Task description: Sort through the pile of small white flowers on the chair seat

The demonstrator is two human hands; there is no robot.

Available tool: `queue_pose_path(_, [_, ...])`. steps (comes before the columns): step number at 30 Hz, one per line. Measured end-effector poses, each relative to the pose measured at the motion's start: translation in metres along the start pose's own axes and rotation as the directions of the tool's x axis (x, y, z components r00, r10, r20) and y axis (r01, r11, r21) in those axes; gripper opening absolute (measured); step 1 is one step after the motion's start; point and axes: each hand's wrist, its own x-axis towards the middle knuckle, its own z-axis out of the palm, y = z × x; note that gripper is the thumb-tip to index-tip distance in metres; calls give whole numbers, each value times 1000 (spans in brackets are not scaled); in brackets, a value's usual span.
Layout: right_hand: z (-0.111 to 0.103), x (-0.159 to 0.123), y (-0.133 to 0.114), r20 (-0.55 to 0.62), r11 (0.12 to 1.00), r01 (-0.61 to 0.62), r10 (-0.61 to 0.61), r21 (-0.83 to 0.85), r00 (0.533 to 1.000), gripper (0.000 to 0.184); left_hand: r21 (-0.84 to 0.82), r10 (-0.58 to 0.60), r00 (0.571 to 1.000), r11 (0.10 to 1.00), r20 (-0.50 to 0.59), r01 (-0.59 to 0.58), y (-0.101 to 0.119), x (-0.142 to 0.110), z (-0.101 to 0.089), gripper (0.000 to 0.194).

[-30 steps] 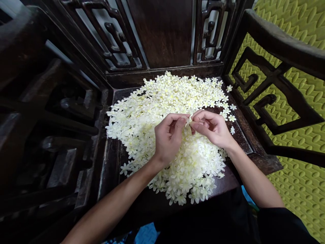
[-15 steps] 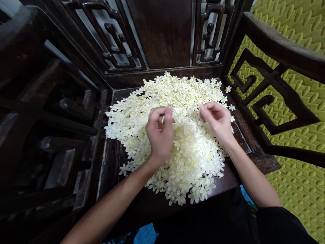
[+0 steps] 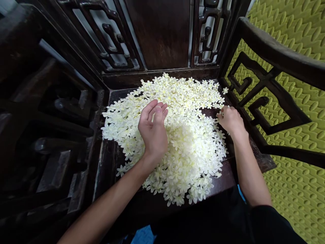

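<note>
A large heap of small white five-petalled artificial-looking flowers [image 3: 188,145] with pale yellow centres covers most of a dark wooden chair seat [image 3: 222,178]. Over the middle of the heap, my left hand [image 3: 153,125] is held palm up, its fingers loosely curled and slightly apart. Nothing shows in it. At the right edge of the heap, my right hand [image 3: 231,120] is turned knuckles up with its fingers closed down. White petals show at its fingertips, which are partly hidden.
The chair's carved back [image 3: 162,34] rises behind the heap. A carved armrest [image 3: 274,91] stands at the right and dark woodwork [image 3: 63,135] at the left. Green leaf-patterned matting [image 3: 297,193] lies beyond the armrest. A few flowers, such as one stray flower [image 3: 225,90], lie near the seat's edge.
My right hand has moved right to the heap's edge and turned knuckles up. A dark strip of seat now shows between flowers there. My left hand's fingers have loosened.
</note>
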Motion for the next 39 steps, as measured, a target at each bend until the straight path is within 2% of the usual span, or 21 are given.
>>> queue_pose_path(2, [2, 0, -2, 27, 999, 33, -34, 16, 999, 30, -17, -4, 1000, 1000, -5, 4, 3, -2, 1, 32])
queue_pose_path(4, [5, 0, -4, -4, 998, 60, -60, 35, 998, 31, -40, 5, 1000, 999, -5, -5, 5, -3, 2, 29])
queue_pose_path(7, [7, 0, -5, -108, 988, 115, -103, 108, 989, 27, -57, 35, 999, 998, 8, -34, 6, -4, 2, 26])
queue_pose_path(10, [5, 0, -8, -241, 912, 250, -176, 325, 954, 15, -20, 80, 996, 997, 38, -80, 7, -5, 3, 27])
queue_pose_path(12, [1, -3, -12, -273, 740, 347, -226, 576, 935, 16, 27, 115, 991, 993, 66, -116, 8, -6, 3, 30])
queue_pose_path(14, [-3, -7, -19, -220, 455, 343, -303, 822, 927, 22, 47, 138, 985, 989, 100, -143, 9, -8, 4, 35])
queue_pose_path(16, [-5, -13, -26, -198, 206, 291, -382, 934, 903, 25, 36, 146, 979, 988, 139, -153, 11, -9, 5, 41])
queue_pose_path(18, [-4, -18, -32, -190, 46, 234, -444, 971, 876, 24, 43, 124, 972, 990, 200, -135, 13, -11, 5, 44])
queue_pose_path(20, [-2, -22, -37, -192, -37, 199, -485, 979, 853, 23, 74, 68, 957, 993, 282, -93, 14, -12, 4, 47])
queue_pose_path(22, [0, -25, -41, -208, -79, 197, -522, 977, 827, 23, 88, 22, 929, 994, 368, -58, 14, -14, 4, 47])
queue_pose_path(24, [2, -27, -44, -239, -99, 222, -552, 970, 799, 21, 71, 38, 900, 995, 435, -76, 14, -16, 5, 42])
queue_pose_path(28, [4, -31, -48, -300, -112, 288, -565, 951, 768, 17, 61, 192, 864, 967, 466, -248, 13, -19, 5, 20])
queue_pose_path(31, [5, -32, -50, -294, -115, 280, -567, 953, 769, 18, 109, 252, 855, 937, 453, -333, 13, -20, 4, 16])
queue_pose_path(33, [6, -32, -50, -275, -122, 252, -577, 960, 769, 19, 145, 258, 862, 925, 436, -350, 12, -20, 2, 14])
queue_pose_path(35, [7, -32, -50, -280, -162, 229, -572, 960, 771, 19, 191, 233, 889, 925, 394, -328, 12, -20, 0, 13])
queue_pose_path(39, [5, -30, -48, -335, -236, 248, -483, 940, 809, 15, 253, 166, 936, 935, 311, -250, 12, -20, -1, 17])
